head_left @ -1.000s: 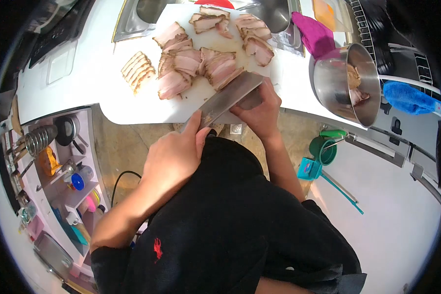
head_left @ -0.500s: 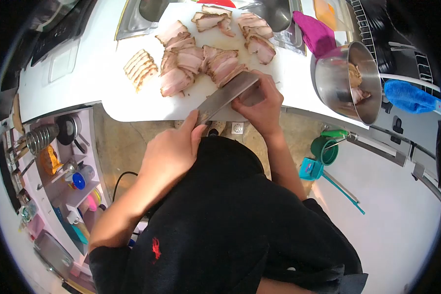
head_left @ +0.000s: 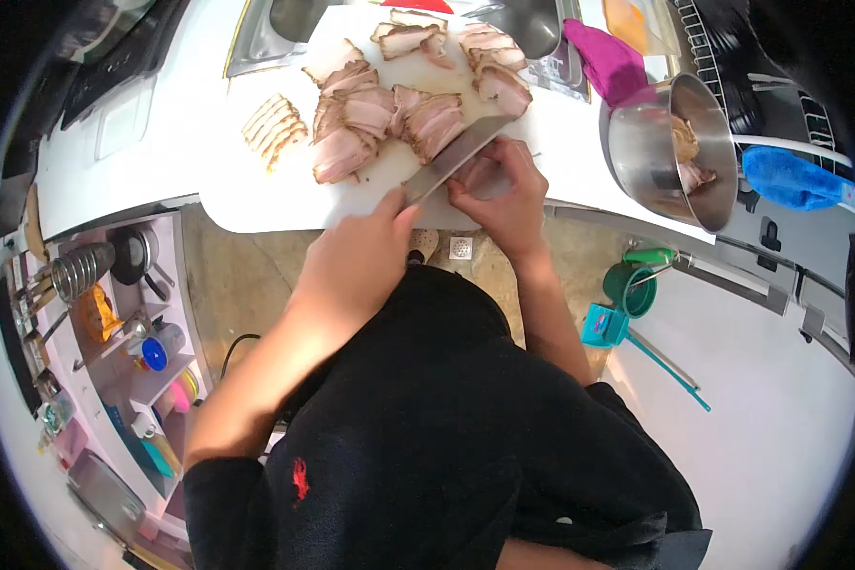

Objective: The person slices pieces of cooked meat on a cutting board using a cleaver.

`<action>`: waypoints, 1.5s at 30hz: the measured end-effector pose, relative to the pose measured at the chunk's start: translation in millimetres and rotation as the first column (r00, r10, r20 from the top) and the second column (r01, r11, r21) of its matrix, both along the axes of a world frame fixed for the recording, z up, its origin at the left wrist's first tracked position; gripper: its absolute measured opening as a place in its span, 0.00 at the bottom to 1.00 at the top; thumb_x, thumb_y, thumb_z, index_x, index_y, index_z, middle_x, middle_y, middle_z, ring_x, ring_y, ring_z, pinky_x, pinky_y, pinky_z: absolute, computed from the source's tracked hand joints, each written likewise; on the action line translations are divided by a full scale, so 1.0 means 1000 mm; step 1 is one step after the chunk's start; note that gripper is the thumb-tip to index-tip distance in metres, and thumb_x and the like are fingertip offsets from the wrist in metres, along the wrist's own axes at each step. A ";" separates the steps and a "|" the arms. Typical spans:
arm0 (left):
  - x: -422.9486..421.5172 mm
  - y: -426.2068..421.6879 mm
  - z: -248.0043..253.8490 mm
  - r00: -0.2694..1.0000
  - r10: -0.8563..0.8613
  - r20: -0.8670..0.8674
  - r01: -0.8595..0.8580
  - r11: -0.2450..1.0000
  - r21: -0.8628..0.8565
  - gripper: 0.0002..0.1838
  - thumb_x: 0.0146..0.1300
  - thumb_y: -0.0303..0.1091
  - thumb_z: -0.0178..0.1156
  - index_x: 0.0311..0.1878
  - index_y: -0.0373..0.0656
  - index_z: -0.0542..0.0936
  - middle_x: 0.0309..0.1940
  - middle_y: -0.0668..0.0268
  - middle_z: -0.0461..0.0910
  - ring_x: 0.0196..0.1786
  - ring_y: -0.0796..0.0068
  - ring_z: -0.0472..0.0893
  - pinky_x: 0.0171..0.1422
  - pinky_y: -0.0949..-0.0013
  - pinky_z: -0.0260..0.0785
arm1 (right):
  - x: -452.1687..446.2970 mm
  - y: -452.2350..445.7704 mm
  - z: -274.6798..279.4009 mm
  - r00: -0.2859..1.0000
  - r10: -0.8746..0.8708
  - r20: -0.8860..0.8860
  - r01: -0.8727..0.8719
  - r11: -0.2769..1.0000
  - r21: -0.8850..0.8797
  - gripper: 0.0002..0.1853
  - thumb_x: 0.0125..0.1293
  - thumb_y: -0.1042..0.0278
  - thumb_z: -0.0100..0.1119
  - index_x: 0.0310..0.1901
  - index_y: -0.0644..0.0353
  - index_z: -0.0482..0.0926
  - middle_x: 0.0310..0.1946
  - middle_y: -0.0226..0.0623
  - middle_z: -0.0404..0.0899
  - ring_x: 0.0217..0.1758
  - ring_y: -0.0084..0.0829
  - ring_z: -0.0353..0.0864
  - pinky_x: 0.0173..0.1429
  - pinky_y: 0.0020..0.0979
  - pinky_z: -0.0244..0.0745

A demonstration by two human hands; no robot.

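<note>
View, head: I stand over one person at work at a white surface
Left hand: closed on the handle end of a knife, somewhat blurred
Right hand: thumb and fingers curved, with a partial gap between them, beside the blade near its far end; I cannot tell whether it has hold of anything
Knife: blade slanting up and away over the cutting board, just beside the nearest meat slices; contact between the two cannot be told
Meat slices: overlapping groups on the board, fat and lean visible, browned edges
Left of these: a neat row of narrower pieces
Right side: steel pot with brownish pieces inside, purple cloth just beside it
</note>
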State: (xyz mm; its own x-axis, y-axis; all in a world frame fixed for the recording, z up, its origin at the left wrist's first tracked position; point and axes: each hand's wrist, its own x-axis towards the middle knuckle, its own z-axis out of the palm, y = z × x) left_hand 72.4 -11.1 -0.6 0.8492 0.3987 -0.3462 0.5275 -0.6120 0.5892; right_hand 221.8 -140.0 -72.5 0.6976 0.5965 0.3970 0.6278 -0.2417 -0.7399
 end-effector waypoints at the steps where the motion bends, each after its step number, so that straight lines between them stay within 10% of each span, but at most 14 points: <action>1: -0.009 0.002 0.003 0.999 -0.002 -0.046 0.002 1.000 0.005 0.17 0.76 0.42 0.42 0.52 0.41 0.75 0.27 0.40 0.79 0.35 0.34 0.79 0.40 0.40 0.70 | 0.000 0.000 0.001 1.000 0.005 0.017 -0.005 1.000 0.017 0.22 0.38 0.71 0.77 0.37 0.64 0.78 0.36 0.40 0.79 0.38 0.35 0.80 0.45 0.32 0.76; 9: 0.019 0.004 -0.011 0.932 -0.284 0.224 0.250 0.953 0.169 0.17 0.76 0.38 0.42 0.51 0.36 0.75 0.31 0.42 0.80 0.37 0.38 0.80 0.40 0.43 0.71 | 0.002 -0.003 -0.006 1.000 0.006 0.009 -0.005 1.000 -0.014 0.23 0.39 0.71 0.78 0.38 0.65 0.77 0.44 0.44 0.81 0.45 0.39 0.82 0.51 0.33 0.77; 12: 0.035 0.004 -0.004 0.983 -0.146 0.114 0.149 0.989 -0.020 0.17 0.75 0.37 0.41 0.49 0.33 0.75 0.35 0.42 0.81 0.40 0.41 0.80 0.42 0.46 0.73 | 0.000 -0.003 -0.005 1.000 -0.005 0.018 0.005 1.000 -0.027 0.24 0.40 0.71 0.78 0.40 0.65 0.77 0.46 0.46 0.81 0.47 0.40 0.82 0.52 0.34 0.77; 15: 0.004 0.007 -0.015 0.920 -0.329 0.213 0.275 0.930 0.245 0.19 0.76 0.39 0.40 0.52 0.34 0.76 0.36 0.41 0.80 0.44 0.41 0.80 0.45 0.47 0.72 | 0.002 -0.006 -0.010 0.998 0.012 0.067 -0.011 1.000 -0.013 0.25 0.39 0.71 0.78 0.42 0.65 0.78 0.47 0.47 0.81 0.49 0.41 0.82 0.53 0.36 0.77; 21: -0.039 0.004 0.002 0.991 0.118 0.061 -0.102 0.971 -0.217 0.22 0.75 0.46 0.44 0.64 0.47 0.73 0.33 0.43 0.81 0.38 0.38 0.80 0.45 0.43 0.70 | -0.001 -0.005 -0.010 0.992 0.000 0.124 -0.001 1.000 0.008 0.27 0.39 0.71 0.78 0.44 0.63 0.79 0.48 0.46 0.79 0.50 0.43 0.81 0.53 0.37 0.76; 30: -0.044 -0.016 0.018 0.996 0.003 0.090 -0.002 1.000 -0.018 0.23 0.73 0.50 0.48 0.69 0.61 0.70 0.23 0.48 0.77 0.29 0.43 0.79 0.36 0.47 0.71 | 0.000 -0.007 -0.015 0.998 0.041 0.045 -0.045 0.995 0.091 0.31 0.36 0.72 0.78 0.48 0.61 0.78 0.51 0.46 0.76 0.53 0.48 0.78 0.55 0.39 0.75; 45: -0.037 -0.012 0.025 0.998 -0.070 0.005 0.069 0.995 0.073 0.23 0.75 0.51 0.45 0.68 0.56 0.68 0.20 0.48 0.77 0.26 0.42 0.79 0.31 0.44 0.71 | -0.002 -0.008 -0.015 0.999 0.018 -0.033 -0.016 0.997 0.080 0.36 0.37 0.70 0.80 0.53 0.60 0.77 0.51 0.45 0.78 0.53 0.48 0.80 0.55 0.39 0.76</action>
